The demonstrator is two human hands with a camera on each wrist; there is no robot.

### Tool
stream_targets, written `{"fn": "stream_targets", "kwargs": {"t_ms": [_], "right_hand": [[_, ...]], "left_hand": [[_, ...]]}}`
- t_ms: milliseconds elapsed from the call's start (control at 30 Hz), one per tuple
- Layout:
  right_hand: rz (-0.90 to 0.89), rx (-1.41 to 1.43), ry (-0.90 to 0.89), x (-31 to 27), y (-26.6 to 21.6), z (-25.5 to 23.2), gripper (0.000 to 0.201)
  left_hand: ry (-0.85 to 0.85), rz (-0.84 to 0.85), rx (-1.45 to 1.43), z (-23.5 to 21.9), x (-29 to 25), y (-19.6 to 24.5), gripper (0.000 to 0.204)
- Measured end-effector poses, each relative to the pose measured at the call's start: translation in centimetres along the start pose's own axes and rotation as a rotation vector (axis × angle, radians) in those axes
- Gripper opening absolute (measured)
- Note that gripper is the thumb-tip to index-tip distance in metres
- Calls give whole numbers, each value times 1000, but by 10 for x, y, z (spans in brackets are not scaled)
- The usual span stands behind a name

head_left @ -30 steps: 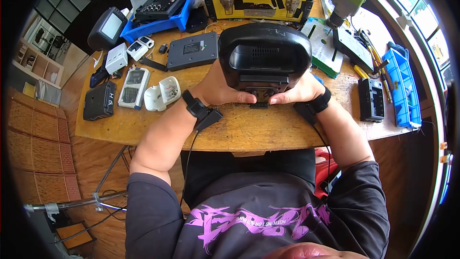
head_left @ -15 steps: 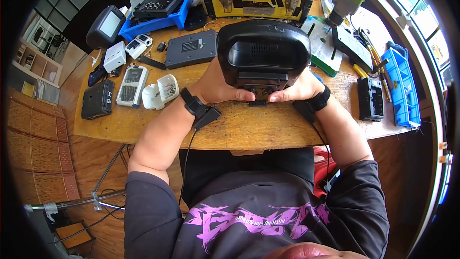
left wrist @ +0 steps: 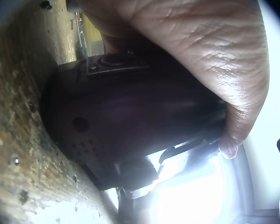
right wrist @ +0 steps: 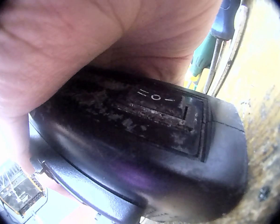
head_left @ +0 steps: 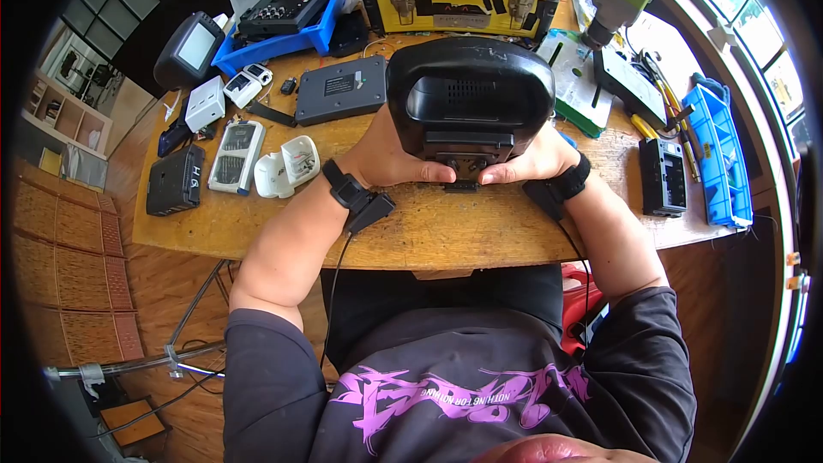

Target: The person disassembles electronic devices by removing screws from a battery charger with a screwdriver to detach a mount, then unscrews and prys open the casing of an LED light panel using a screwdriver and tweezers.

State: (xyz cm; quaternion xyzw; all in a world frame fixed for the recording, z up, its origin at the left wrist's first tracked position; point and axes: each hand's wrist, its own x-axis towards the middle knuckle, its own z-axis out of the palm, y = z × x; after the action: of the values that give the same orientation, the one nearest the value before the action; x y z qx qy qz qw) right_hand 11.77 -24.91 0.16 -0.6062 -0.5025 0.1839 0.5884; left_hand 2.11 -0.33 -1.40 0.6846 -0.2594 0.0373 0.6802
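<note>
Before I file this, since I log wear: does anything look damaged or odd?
Yes: the black device looks scuffed around its switch, where pale, patchy marks break up the dark surface; possibly wear or grime.

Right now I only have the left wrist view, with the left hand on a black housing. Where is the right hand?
Observer: The right hand grips the opposite side of that black handled housing; the head view shows it.
Operator: Is there any control on that side?
Observer: Yes. The right wrist view shows what looks like a rocker switch, marked with a circle, a single bar and a double bar.
</note>
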Motion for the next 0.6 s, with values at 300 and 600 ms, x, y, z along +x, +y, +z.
{"fn": "stream_targets", "kwargs": {"t_ms": [300,600], "right_hand": [[30,16,-14,-1,0,1,107],[35,-31,-9,-1,-2,0,104]], "left_hand": [[7,-5,16,1,0,1,107],[12,-3,16,1,0,-1,105]]}}
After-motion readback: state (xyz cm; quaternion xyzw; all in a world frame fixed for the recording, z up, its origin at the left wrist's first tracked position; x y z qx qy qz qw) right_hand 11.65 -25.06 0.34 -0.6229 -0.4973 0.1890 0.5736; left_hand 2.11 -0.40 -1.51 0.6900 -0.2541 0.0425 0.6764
